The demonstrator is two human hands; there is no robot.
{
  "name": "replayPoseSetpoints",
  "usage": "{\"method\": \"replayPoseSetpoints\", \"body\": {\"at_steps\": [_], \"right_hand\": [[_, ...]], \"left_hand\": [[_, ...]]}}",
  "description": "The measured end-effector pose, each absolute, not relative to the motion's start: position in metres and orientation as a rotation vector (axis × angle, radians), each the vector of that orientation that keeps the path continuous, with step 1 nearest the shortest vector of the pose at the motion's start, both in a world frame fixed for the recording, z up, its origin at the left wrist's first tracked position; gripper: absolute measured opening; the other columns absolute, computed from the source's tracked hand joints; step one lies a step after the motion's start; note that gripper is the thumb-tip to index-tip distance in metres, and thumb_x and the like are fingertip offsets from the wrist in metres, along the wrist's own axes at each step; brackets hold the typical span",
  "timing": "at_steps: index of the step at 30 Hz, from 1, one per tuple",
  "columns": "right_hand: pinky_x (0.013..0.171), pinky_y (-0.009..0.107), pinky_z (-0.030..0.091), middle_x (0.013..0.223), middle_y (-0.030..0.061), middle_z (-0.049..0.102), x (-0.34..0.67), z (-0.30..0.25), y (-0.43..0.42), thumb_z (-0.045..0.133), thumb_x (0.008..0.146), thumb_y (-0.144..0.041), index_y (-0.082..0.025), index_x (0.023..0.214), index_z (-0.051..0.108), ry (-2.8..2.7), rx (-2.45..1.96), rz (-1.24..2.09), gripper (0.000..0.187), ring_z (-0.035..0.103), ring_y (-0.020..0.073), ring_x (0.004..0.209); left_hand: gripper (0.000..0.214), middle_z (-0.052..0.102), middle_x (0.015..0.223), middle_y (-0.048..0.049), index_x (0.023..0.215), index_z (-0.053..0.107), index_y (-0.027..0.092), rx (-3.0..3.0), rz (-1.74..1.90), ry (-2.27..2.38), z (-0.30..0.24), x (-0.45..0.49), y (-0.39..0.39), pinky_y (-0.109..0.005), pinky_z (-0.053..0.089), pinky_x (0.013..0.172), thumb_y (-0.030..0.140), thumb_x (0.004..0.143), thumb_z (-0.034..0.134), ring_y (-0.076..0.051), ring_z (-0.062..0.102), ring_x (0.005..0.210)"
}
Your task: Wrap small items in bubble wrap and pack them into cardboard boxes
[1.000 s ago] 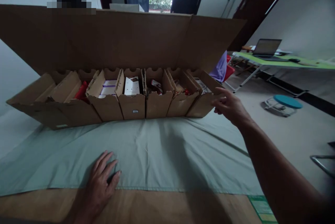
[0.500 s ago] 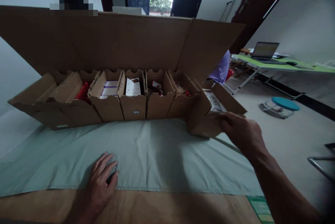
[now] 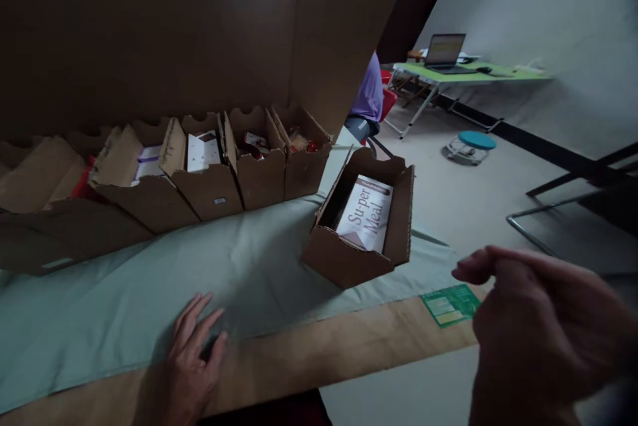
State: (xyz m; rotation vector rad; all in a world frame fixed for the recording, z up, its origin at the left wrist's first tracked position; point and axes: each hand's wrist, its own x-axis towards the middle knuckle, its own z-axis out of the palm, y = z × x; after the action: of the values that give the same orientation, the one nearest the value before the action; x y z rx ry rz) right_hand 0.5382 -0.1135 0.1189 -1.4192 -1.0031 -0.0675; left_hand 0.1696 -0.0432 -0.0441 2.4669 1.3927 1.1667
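Note:
My left hand (image 3: 193,353) rests on the table's front edge, partly on the green cloth (image 3: 249,266), its fingers apart and nothing in them. Off the front right corner, in the air, my right hand (image 3: 543,319) is curled closed with no object showing in it. Nearest to it stands a cardboard bin (image 3: 349,266), set apart at a slant on the cloth. Inside that bin lies a white box (image 3: 366,213) printed "Su-per Meal".
Behind, a row of cardboard bins (image 3: 259,180) holds small packaged goods, with a tall cardboard panel (image 3: 199,40) at its back. A seated person in purple (image 3: 369,90), a green table (image 3: 488,77) with a laptop (image 3: 445,52) and a blue stool (image 3: 477,140) are beyond.
My right hand has let go of the bin and moved away to the right. The bin now stands farther from the row, nearer the front. The view has turned right.

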Motion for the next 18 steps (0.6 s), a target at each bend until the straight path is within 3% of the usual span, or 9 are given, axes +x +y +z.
{"method": "replayPoseSetpoints", "body": {"at_steps": [2, 6, 10, 13, 18], "right_hand": [[0.059, 0.037, 0.053, 0.081, 0.0029, 0.07, 0.554, 0.101, -0.103, 0.072, 0.089, -0.032, -0.029, 0.097, 0.076, -0.864, -1.46, -0.021, 0.009, 0.065, 0.0224, 0.068], [0.06, 0.032, 0.055, 0.096, 0.0068, 0.076, 0.559, 0.053, -0.084, 0.077, 0.081, -0.047, -0.023, 0.105, 0.073, -0.965, -1.55, 0.408, 0.035, 0.07, 0.0217, 0.077], [0.077, 0.036, 0.059, 0.119, 0.011, 0.073, 0.531, 0.017, -0.082, 0.071, 0.089, -0.047, -0.023, 0.122, 0.066, -0.994, -1.516, 0.543, 0.042, 0.07, 0.0258, 0.102], [0.088, 0.039, 0.058, 0.139, 0.0123, 0.064, 0.506, 0.004, -0.091, 0.065, 0.095, -0.045, -0.024, 0.133, 0.062, -0.975, -1.518, 0.51, 0.043, 0.065, 0.0281, 0.118], [0.094, 0.043, 0.057, 0.126, 0.0102, 0.07, 0.496, -0.022, -0.122, 0.045, 0.104, -0.046, -0.026, 0.133, 0.065, -0.909, -1.596, 0.379, 0.04, 0.065, 0.0295, 0.119]], "left_hand": [[0.024, 0.065, 0.133, -0.0104, 0.118, 0.066, 0.025, 2.384, 1.138, 1.346, -0.032, 0.191, -0.042, -0.046, 0.059, 0.099, 0.023, 0.096, 0.057, -0.028, 0.064, 0.123], [0.046, 0.06, 0.143, -0.012, 0.139, 0.055, 0.024, 2.19, 1.057, 1.153, -0.002, 0.249, -0.017, -0.046, 0.056, 0.105, 0.023, 0.093, 0.057, -0.028, 0.06, 0.131], [0.074, 0.051, 0.155, -0.0149, 0.155, 0.037, 0.023, 1.955, 0.996, 0.914, 0.013, 0.307, 0.019, -0.055, 0.047, 0.113, 0.027, 0.086, 0.065, -0.034, 0.051, 0.14], [0.076, 0.055, 0.15, -0.0162, 0.154, 0.037, 0.022, 1.863, 0.969, 0.797, 0.012, 0.328, 0.022, -0.055, 0.048, 0.112, 0.034, 0.086, 0.068, -0.036, 0.055, 0.136], [0.073, 0.055, 0.148, -0.0154, 0.157, 0.032, 0.026, 1.927, 1.002, 0.901, 0.003, 0.31, -0.049, -0.054, 0.052, 0.11, 0.033, 0.091, 0.063, -0.036, 0.057, 0.134]]}}
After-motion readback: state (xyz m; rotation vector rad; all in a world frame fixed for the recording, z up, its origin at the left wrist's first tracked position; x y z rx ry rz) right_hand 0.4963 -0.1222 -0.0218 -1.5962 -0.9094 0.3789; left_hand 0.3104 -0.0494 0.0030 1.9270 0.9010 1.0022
